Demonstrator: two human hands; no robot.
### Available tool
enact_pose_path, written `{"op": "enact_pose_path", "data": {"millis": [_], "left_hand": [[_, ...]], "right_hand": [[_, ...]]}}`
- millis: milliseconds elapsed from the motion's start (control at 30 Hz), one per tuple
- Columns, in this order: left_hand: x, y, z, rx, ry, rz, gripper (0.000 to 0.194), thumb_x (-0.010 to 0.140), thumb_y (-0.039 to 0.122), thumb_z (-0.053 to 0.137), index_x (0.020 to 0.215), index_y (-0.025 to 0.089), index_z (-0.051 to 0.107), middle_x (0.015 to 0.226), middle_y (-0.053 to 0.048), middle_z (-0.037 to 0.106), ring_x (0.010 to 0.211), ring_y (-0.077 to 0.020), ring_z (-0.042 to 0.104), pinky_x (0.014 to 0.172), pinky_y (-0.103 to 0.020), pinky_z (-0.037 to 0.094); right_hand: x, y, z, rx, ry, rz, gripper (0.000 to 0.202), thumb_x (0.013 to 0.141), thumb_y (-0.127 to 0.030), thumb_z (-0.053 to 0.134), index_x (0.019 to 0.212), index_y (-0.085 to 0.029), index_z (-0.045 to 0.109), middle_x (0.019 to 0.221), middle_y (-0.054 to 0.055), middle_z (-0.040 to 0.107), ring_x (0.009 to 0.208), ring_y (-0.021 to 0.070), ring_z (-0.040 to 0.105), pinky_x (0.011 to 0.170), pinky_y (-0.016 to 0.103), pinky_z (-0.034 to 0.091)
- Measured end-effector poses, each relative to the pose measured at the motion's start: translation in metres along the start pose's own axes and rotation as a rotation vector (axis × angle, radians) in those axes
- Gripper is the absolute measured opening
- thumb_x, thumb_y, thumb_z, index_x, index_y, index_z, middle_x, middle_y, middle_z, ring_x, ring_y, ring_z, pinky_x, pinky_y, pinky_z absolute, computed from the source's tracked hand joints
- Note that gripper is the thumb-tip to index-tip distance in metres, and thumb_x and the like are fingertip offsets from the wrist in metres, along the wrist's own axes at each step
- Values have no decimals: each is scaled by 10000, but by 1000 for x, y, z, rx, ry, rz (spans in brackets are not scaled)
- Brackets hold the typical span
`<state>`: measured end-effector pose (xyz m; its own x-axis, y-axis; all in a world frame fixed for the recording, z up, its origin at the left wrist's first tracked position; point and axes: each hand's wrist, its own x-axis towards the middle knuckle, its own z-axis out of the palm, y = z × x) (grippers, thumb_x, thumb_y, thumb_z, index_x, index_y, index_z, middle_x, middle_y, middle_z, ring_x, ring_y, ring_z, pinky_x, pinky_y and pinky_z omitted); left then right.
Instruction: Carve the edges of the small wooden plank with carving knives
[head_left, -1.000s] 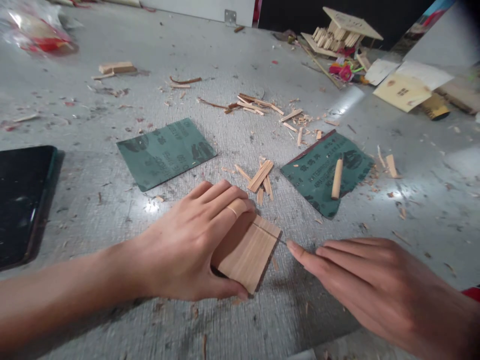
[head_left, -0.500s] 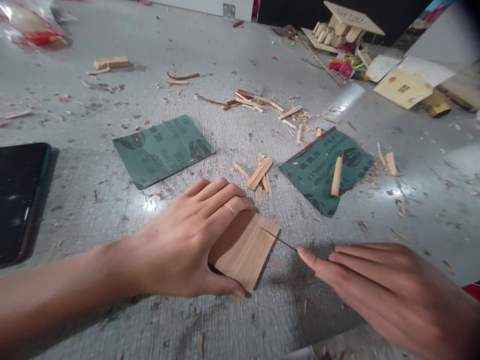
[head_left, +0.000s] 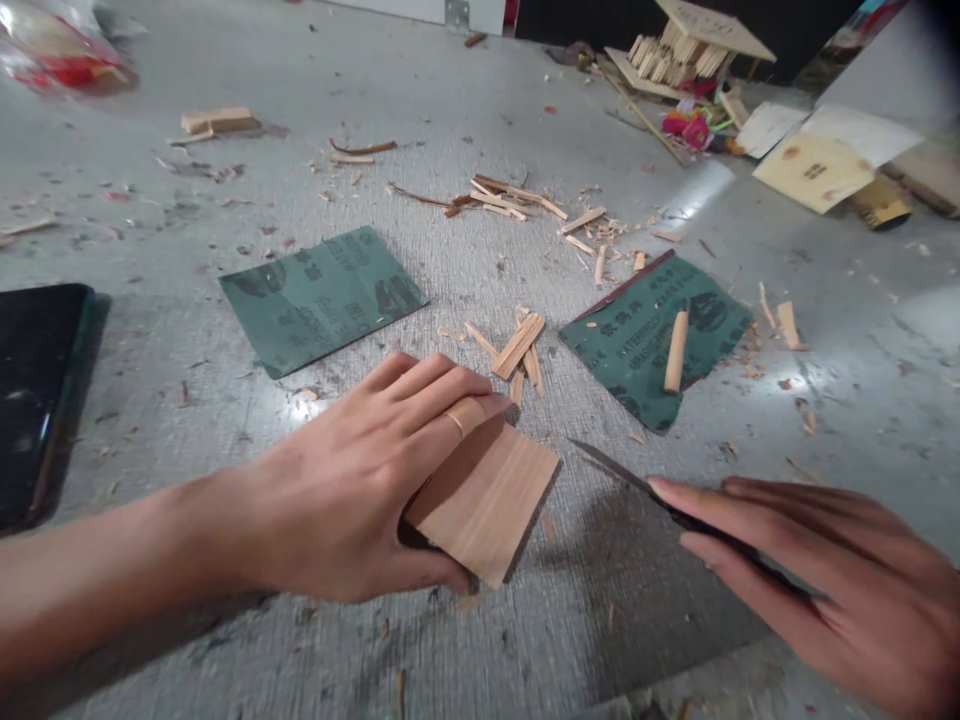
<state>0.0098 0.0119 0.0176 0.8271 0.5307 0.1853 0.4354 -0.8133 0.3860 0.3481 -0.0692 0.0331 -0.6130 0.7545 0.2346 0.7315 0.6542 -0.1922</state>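
Since the knife (head_left: 619, 466) has just come off the wood, the flat wooden piece (head_left: 499, 500) now shows its whole right part, with no blade across it; as I judge it, the blade isn't cutting at this moment.

Taking that piece as the centre of the dial, with twelve pointing away from the person, a dark phone-like slab (head_left: 37, 400) lies well off toward ten o'clock, and a small wooden block (head_left: 225, 121) sits far out at eleven. Nearer, also around eleven, is a green printed sheet (head_left: 322, 305), flat on the grey tabletop (head_left: 300, 660).

The left hand (head_left: 360, 480) comes in from nine o'clock. Its fingers are bent over the piece's left part and the thumb is down by the near edge, so it grips the wood against the table. A tan band circles one finger.

At twelve, just beyond the wood, thin slivers (head_left: 519, 345) lie crossed in a little heap. The knife is at three, its tip pointing back toward the piece but apart from its right corner. Between one and two, a second green sheet (head_left: 637, 345) bears a short wooden rod (head_left: 676, 352).

Farthest right, between three and four, the right hand (head_left: 840, 580) has thumb and forefinger closed on the knife's dark handle, the other fingers loosely bent behind.
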Motion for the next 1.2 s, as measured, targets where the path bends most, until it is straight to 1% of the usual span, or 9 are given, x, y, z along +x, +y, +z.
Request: {"op": "enact_pose_path", "data": {"millis": [133,300,367,467,567,833,1000,1100,1200], "left_hand": [[-1,-3,-4,-112,29,-8,794,738,560,788,1343,177,444,1250,-121,598,1093,-303,572,916,-443,434],[-9,2,-4,-317,337,-66,964,702,539,861,1451,204,355,1346,-114,533,1202,-285,551,1014,-381,496],[-13,6,-4,-403,398,-88,1003,673,502,896,1468,231,346,1358,-103,507,1223,-280,535,1058,-367,498],[-16,12,-1,-487,398,-112,1038,634,450,932,1463,257,338,1306,-90,521,1143,-252,578,1030,-341,537],[-18,14,2,-518,400,-138,1074,632,426,939,1480,259,301,1305,-99,539,1125,-246,610,1017,-326,558],[-24,17,6,-499,385,-169,1205,571,401,964,1523,231,244,1388,-144,553,1149,-311,646,1026,-380,582],[-25,20,4,-541,347,-170,1190,577,417,957,1518,264,245,1435,-140,534,1153,-328,657,821,-323,655],[-28,23,7,-592,373,-201,1177,607,421,939,1534,259,233,1459,-151,515,1179,-356,641,797,-343,659],[-32,26,10,-620,401,-266,1242,549,454,957,1541,266,234,1467,-146,502,1172,-382,632,749,-355,657]], "right_hand": [[23,-8,7,168,75,243,401,1004,-212,539,1397,-290,557,1002,17,727,828,153,702,784,261,581],[60,-29,9,740,72,506,287,1030,-337,497,1310,-314,558,688,-33,485,531,99,468,469,199,430],[74,-37,8,999,19,541,229,1038,-369,486,1243,-323,574,660,-40,429,540,95,423,483,184,415],[91,-46,6,1322,-38,503,211,1006,-402,553,1201,-327,582,729,-27,508,640,98,478,575,185,458],[101,-52,8,1515,-48,439,216,995,-367,587,1207,-324,581,743,-35,502,621,76,438,558,159,424],[100,-55,13,1639,8,350,175,1012,-283,572,1181,-324,598,697,-62,440,509,38,282,461,142,296],[97,-55,13,1630,-6,419,169,1003,-302,587,1167,-334,613,729,-55,466,553,43,345,520,151,350],[98,-55,13,1630,13,445,159,998,-293,590,1148,-338,623,740,-52,484,568,50,371,543,163,370],[99,-55,14,1613,31,443,158,1008,-262,563,1132,-337,626,739,-61,489,526,43,323,558,179,384]]}}
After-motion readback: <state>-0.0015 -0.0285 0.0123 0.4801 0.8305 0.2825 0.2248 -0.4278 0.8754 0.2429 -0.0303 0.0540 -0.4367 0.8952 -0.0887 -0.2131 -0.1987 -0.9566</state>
